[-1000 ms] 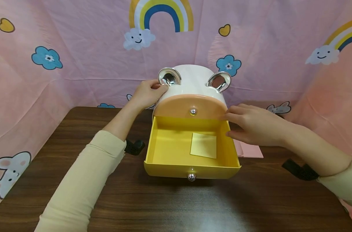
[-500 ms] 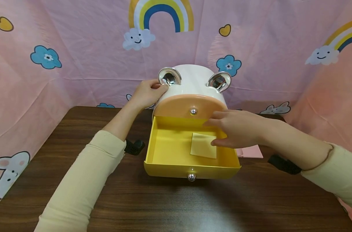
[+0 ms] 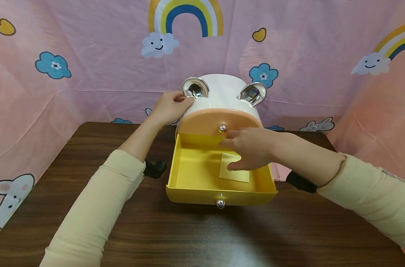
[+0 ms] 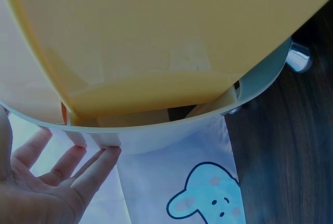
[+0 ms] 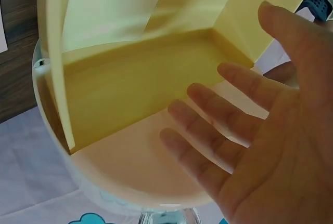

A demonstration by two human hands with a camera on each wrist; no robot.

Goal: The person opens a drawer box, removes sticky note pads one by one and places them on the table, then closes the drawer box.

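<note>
Yellow drawer [image 3: 195,196] below spread right grip [image 3: 254,147], left grip [image 3: 170,108] uncurled, touching white case [image 3: 223,91]

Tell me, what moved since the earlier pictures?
The right grip moved left, from the right edge of the yellow drawer to over its inside, where in the head view it now hides part of the yellow note. Nothing was visibly picked up or let go. The left grip is still against the white box; drawer and note stayed put.
</note>
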